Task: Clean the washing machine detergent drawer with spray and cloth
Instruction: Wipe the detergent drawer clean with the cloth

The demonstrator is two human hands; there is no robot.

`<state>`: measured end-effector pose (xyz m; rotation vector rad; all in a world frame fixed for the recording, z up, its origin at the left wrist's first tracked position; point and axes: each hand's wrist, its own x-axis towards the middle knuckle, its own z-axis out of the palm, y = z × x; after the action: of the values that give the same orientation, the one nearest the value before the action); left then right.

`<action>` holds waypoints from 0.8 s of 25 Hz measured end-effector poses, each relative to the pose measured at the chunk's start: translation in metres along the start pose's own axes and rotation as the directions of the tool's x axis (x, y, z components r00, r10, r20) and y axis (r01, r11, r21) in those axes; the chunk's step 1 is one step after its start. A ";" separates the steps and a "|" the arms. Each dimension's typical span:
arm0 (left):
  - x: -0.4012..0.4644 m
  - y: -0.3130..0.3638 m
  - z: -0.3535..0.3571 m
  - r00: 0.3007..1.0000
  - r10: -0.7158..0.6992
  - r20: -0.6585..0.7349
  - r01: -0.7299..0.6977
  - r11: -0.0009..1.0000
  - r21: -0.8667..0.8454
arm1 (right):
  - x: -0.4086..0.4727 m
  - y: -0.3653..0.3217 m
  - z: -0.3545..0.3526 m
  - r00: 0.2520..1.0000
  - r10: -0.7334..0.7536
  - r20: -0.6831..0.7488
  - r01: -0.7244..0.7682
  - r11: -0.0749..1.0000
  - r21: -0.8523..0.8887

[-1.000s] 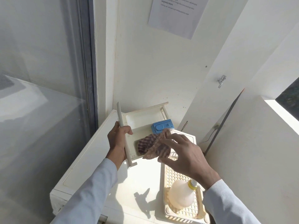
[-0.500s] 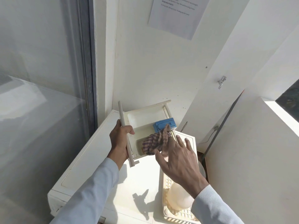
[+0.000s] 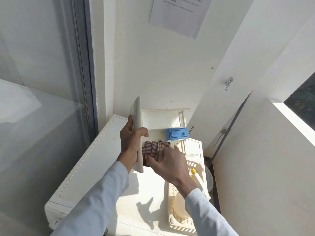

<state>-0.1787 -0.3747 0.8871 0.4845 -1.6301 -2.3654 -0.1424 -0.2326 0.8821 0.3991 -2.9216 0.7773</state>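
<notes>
The cream detergent drawer is held above the white washing machine top, its front panel turned toward me. My left hand grips that front panel. A blue insert sits in the drawer's right compartment. A brown checked cloth is bunched in the near compartment, and my right hand presses down on it, fingers curled around the fabric. The spray bottle with a yellow cap lies in the basket below my right wrist, mostly hidden.
A cream slotted plastic basket rests on the machine's right side. A glass door stands to the left. White walls close in behind and to the right, with a metal tap and a paper notice.
My right hand moved left onto the cloth and closed on it inside the drawer. My left hand tilted the drawer's front panel more upright and lifted it slightly.
</notes>
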 end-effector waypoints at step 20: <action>-0.007 -0.007 -0.018 0.991 -0.132 -0.027 0.131 0.991 -0.032 | -0.005 0.057 -0.049 0.890 0.010 -0.457 -0.165 0.939 -0.302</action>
<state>-0.1653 -0.3855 0.8755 0.6360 -1.5927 -2.4606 -0.1518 -0.1597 0.8965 0.0406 -2.5653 0.3084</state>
